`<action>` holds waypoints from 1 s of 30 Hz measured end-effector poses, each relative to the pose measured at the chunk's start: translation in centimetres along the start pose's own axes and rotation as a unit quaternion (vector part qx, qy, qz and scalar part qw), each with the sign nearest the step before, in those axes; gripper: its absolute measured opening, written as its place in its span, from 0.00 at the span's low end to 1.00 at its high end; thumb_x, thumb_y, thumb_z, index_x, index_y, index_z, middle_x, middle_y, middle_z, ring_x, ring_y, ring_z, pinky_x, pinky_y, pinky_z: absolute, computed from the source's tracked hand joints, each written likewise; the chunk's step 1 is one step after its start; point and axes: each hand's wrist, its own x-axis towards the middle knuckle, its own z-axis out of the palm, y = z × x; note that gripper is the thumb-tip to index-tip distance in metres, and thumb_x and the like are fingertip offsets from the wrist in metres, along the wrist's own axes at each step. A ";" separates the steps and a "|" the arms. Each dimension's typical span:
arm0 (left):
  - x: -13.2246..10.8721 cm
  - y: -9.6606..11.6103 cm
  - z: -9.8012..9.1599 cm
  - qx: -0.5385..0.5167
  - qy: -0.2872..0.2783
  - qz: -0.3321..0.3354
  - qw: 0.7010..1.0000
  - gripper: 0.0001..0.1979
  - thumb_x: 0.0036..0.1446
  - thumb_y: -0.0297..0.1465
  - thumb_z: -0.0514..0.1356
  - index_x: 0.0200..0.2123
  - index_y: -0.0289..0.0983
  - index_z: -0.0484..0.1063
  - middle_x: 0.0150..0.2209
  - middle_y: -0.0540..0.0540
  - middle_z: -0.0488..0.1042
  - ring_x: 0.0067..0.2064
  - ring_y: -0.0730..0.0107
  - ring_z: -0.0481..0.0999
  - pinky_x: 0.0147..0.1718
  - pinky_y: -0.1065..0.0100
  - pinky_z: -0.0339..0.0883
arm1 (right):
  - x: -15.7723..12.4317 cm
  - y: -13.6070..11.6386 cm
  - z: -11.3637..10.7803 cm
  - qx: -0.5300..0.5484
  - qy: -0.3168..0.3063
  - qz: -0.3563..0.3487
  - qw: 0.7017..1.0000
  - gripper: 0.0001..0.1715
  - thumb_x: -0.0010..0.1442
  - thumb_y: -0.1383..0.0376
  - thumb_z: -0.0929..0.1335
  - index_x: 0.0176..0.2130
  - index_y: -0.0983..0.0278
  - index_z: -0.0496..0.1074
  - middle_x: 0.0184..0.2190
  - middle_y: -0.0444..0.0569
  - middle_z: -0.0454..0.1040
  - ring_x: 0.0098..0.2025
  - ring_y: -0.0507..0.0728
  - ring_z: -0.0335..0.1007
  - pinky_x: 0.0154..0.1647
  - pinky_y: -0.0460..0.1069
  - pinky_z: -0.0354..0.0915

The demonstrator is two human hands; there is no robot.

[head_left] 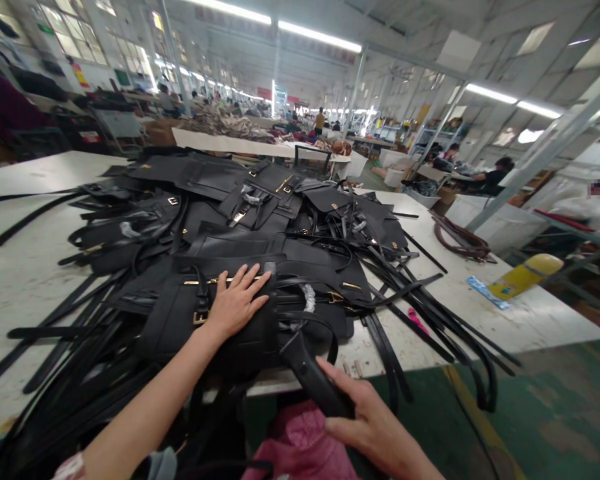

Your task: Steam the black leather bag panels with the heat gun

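Many straps (50, 331) flank the bag (253, 337) under the spread left hand (235, 303); the right hand (363, 413) grips a black object (307, 370); right, a yellow bottle (527, 275).

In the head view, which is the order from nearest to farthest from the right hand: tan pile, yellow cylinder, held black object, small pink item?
1. Black object: held in the right hand.
2. Small pink item: on the table, to the right.
3. Yellow cylinder: farther right, same table.
4. Tan pile: far in the background.

Bags (253, 247) lie on the table (535, 327); right of them, apparently a bottle (527, 275); behind, another table (215, 143).
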 end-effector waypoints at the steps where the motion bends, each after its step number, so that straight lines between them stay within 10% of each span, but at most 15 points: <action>1: 0.0 0.0 0.0 -0.001 0.001 0.001 1.000 0.25 0.58 0.41 0.48 0.59 0.50 0.52 0.62 0.45 0.53 0.62 0.51 0.50 0.55 0.44 0.39 | 0.6 -0.1 0.6 -0.017 -0.024 0.002 1.000 0.39 0.42 0.70 0.67 0.55 0.57 0.63 0.39 0.45 0.76 0.36 0.59 0.71 0.36 0.50 0.69; 9: 0.0 -0.6 0.6 -0.029 0.001 -0.002 1.000 0.25 0.57 0.42 0.49 0.59 0.50 0.53 0.62 0.46 0.54 0.62 0.53 0.51 0.56 0.46 0.39 | 5.3 -1.8 2.9 -0.034 -0.006 -0.056 0.998 0.41 0.44 0.71 0.68 0.57 0.56 0.58 0.44 0.42 0.72 0.36 0.54 0.68 0.38 0.47 0.66; 16: 0.0 -0.6 0.6 -0.035 -0.005 -0.010 0.999 0.25 0.58 0.43 0.48 0.58 0.52 0.53 0.62 0.46 0.54 0.62 0.54 0.51 0.56 0.47 0.39 | 2.1 -0.2 1.0 -0.081 -0.066 -0.003 0.995 0.40 0.43 0.72 0.66 0.56 0.56 0.62 0.36 0.42 0.75 0.28 0.54 0.67 0.26 0.45 0.64; 24: -0.3 -1.0 0.8 -0.022 0.000 -0.005 1.000 0.24 0.60 0.40 0.45 0.60 0.49 0.50 0.62 0.48 0.54 0.62 0.54 0.52 0.55 0.47 0.43 | 3.9 -0.5 5.2 -0.039 -0.062 -0.046 0.996 0.43 0.40 0.73 0.67 0.56 0.56 0.61 0.37 0.42 0.74 0.31 0.54 0.68 0.29 0.44 0.64; 30: -0.9 -0.7 1.6 -0.004 0.053 -0.029 0.998 0.31 0.59 0.39 0.46 0.62 0.33 0.42 0.62 0.39 0.54 0.63 0.55 0.50 0.57 0.50 0.42 | 7.7 -3.2 1.5 0.058 0.006 -0.008 0.998 0.40 0.47 0.69 0.67 0.58 0.56 0.56 0.30 0.42 0.72 0.22 0.49 0.64 0.22 0.45 0.63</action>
